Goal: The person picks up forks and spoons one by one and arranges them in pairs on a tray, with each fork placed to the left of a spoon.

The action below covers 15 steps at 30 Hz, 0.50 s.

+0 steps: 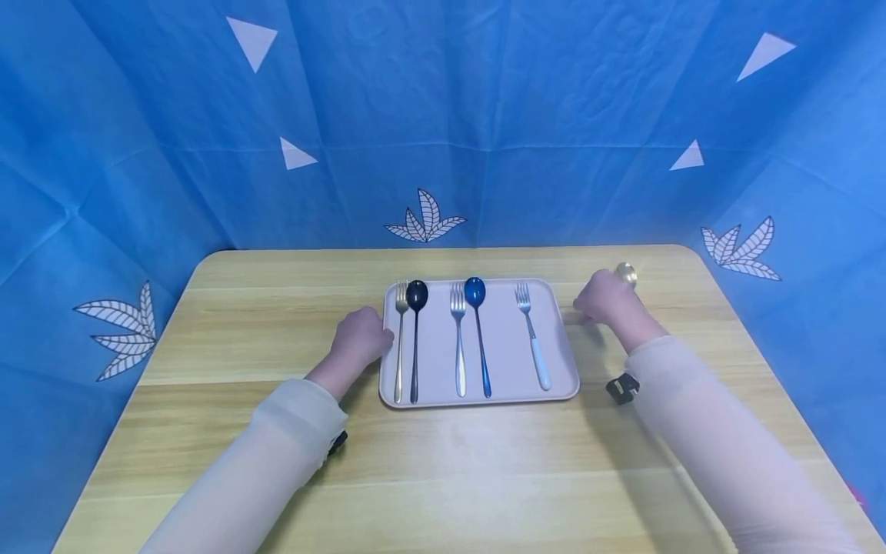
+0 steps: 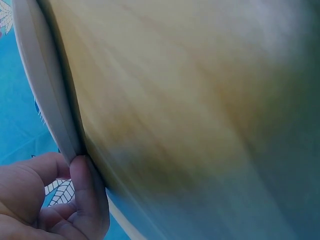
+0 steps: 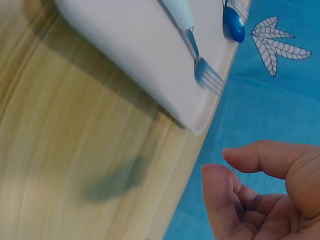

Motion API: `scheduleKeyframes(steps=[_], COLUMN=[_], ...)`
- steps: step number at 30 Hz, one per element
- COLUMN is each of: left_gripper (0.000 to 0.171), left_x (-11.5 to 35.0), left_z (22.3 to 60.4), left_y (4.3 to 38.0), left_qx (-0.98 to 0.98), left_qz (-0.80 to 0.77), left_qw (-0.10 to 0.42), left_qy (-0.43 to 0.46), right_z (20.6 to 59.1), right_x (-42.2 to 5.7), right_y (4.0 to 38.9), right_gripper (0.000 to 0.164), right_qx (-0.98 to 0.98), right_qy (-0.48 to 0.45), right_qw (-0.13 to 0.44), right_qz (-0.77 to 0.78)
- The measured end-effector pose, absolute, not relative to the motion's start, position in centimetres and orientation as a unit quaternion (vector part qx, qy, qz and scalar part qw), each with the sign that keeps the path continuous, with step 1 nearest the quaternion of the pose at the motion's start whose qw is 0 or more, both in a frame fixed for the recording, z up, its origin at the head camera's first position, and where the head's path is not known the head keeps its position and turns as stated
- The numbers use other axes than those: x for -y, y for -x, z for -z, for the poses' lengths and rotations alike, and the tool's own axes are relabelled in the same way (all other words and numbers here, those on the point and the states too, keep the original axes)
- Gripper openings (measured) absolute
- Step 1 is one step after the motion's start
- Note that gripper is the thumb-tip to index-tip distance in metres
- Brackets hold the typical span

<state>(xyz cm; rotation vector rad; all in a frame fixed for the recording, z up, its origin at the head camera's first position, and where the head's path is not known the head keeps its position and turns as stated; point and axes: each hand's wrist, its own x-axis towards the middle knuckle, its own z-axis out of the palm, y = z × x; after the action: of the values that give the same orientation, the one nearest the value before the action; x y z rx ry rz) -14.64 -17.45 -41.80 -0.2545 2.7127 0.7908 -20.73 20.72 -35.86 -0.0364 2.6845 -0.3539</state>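
In the head view, my left hand (image 1: 360, 337) is at the left edge of a pale rectangular tray (image 1: 508, 338). The left wrist view shows thumb and curled fingers (image 2: 85, 185) pinching its rim (image 2: 50, 90). On the tray lie a gold fork (image 1: 400, 338), a black spoon (image 1: 417, 296), a silver fork (image 1: 458, 308), a blue spoon (image 1: 475, 292) and a fork with a light-blue handle (image 1: 536, 350). Right of the tray, my right hand (image 1: 604, 296) is apart from it, thumb and forefinger separated with nothing between them. A gold spoon (image 1: 626, 273) shows just beyond that hand, its handle hidden.
The wooden table (image 1: 484, 477) has rounded far corners. A blue cloth (image 1: 554, 115) with white triangles and leaf drawings hangs behind it and along both sides. A small black device (image 1: 623, 388) is under the right wrist.
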Motion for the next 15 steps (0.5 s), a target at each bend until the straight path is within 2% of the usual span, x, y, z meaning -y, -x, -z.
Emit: scheduleKeyframes(steps=[5, 6, 9, 11, 15], left_gripper=[0.023, 0.023, 0.022, 0.022, 0.021], left_x=[17.5, 17.5, 17.5, 17.5, 17.5], left_z=[41.9, 41.9, 42.0, 42.0, 42.2], left_y=[14.6, 14.5, 14.5, 14.5, 14.5], left_qx=[-0.946, -0.946, -0.946, -0.946, -0.945], left_qz=[-0.275, -0.275, -0.275, -0.275, -0.276], left_qw=[0.15, 0.149, 0.147, 0.145, 0.147], left_qy=[0.088, 0.089, 0.089, 0.091, 0.093], right_z=[35.7, 35.7, 35.6, 35.6, 35.5], right_x=[-21.6, -21.8, -22.5, -23.0, -23.9], right_y=[20.8, 20.8, 20.9, 21.0, 21.0], right_gripper=[0.016, 0.022, 0.065, 0.081, 0.079], right_qx=[-0.971, -0.971, -0.971, -0.972, -0.973], right_qy=[-0.024, -0.029, -0.038, -0.035, -0.02], right_qw=[0.195, 0.19, 0.185, 0.182, 0.181], right_qz=[0.138, 0.14, 0.145, 0.145, 0.141])
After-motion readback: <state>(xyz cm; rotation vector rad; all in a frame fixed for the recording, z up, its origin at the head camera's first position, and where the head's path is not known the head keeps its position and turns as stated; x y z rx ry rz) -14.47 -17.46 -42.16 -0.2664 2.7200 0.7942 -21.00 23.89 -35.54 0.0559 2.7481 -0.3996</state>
